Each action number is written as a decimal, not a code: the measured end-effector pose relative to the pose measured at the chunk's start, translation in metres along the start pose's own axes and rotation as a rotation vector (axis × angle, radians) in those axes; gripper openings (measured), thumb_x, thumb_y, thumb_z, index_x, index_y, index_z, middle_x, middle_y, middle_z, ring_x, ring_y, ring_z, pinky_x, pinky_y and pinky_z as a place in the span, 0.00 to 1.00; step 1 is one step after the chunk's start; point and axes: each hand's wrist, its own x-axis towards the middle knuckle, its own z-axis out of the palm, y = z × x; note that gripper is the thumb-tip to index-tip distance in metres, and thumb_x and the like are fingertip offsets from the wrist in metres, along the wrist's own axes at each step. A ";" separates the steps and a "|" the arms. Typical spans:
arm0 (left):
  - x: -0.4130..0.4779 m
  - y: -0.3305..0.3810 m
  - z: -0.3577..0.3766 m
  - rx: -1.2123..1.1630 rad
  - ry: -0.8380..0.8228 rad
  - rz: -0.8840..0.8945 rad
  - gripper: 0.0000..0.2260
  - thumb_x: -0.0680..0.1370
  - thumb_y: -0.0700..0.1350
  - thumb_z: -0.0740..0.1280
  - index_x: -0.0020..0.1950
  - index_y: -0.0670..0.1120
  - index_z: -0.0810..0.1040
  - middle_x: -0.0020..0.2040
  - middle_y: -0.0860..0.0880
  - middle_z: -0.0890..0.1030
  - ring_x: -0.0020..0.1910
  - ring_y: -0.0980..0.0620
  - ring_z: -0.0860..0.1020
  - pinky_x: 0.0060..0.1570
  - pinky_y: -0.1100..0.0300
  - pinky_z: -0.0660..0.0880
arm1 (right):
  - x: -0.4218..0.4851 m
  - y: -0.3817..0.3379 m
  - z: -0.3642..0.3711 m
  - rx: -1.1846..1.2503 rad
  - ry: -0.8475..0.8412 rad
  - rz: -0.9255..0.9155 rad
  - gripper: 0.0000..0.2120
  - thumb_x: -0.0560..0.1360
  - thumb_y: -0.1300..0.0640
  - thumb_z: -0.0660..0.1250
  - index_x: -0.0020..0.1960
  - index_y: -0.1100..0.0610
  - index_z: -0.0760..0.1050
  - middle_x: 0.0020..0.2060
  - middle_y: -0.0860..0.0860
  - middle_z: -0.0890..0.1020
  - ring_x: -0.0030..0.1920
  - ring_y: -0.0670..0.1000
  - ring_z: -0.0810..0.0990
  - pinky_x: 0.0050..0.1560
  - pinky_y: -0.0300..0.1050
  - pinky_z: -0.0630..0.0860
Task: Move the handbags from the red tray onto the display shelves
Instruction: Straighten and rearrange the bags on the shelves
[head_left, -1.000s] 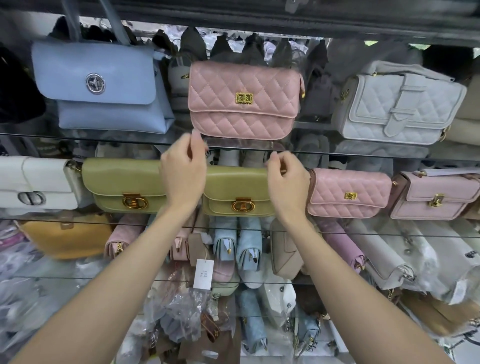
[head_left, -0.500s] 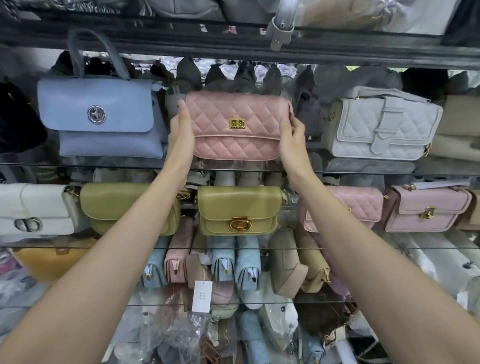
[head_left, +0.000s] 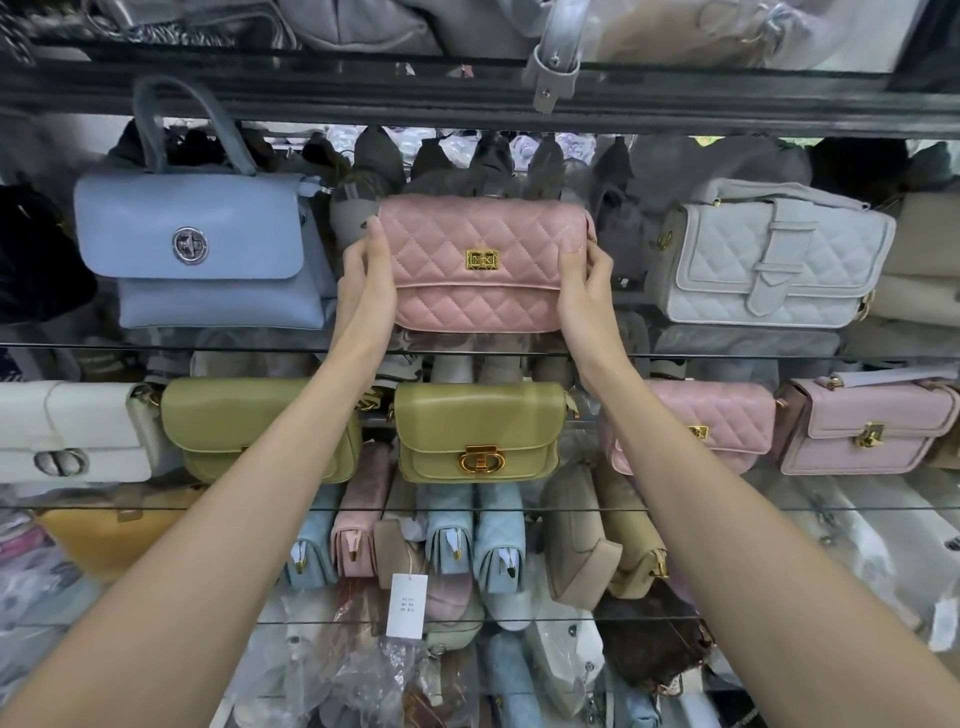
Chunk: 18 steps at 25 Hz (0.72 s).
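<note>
Both hands rose from the green bag to the pink bag. My left hand and right hand grasp its ends at the glass shelf's front edge; I judge I'm straightening it.

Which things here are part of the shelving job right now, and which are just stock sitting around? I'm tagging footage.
In the job:
pink quilted bag, held at both ends
left hand
right hand
glass shelf under it

Just sitting there:
blue handbag
white quilted bag
green bag
</note>
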 end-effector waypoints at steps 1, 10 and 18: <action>0.000 0.000 0.000 0.005 0.003 -0.001 0.37 0.64 0.83 0.48 0.67 0.67 0.67 0.72 0.57 0.72 0.71 0.52 0.71 0.71 0.41 0.67 | -0.001 0.001 0.000 -0.009 -0.005 -0.012 0.39 0.77 0.29 0.53 0.81 0.50 0.54 0.80 0.50 0.61 0.77 0.51 0.64 0.77 0.56 0.63; -0.009 -0.005 0.003 0.058 0.005 0.101 0.32 0.70 0.80 0.49 0.66 0.66 0.67 0.68 0.54 0.73 0.68 0.53 0.72 0.71 0.45 0.69 | 0.005 0.006 -0.001 0.022 -0.030 -0.016 0.42 0.74 0.29 0.54 0.82 0.48 0.52 0.80 0.48 0.61 0.78 0.50 0.62 0.78 0.57 0.62; -0.009 -0.004 0.002 0.128 0.022 0.082 0.42 0.63 0.85 0.48 0.72 0.67 0.64 0.73 0.56 0.72 0.72 0.52 0.71 0.72 0.43 0.69 | 0.004 0.005 -0.007 0.033 -0.038 -0.021 0.33 0.80 0.39 0.57 0.81 0.49 0.55 0.79 0.50 0.62 0.75 0.50 0.66 0.76 0.57 0.64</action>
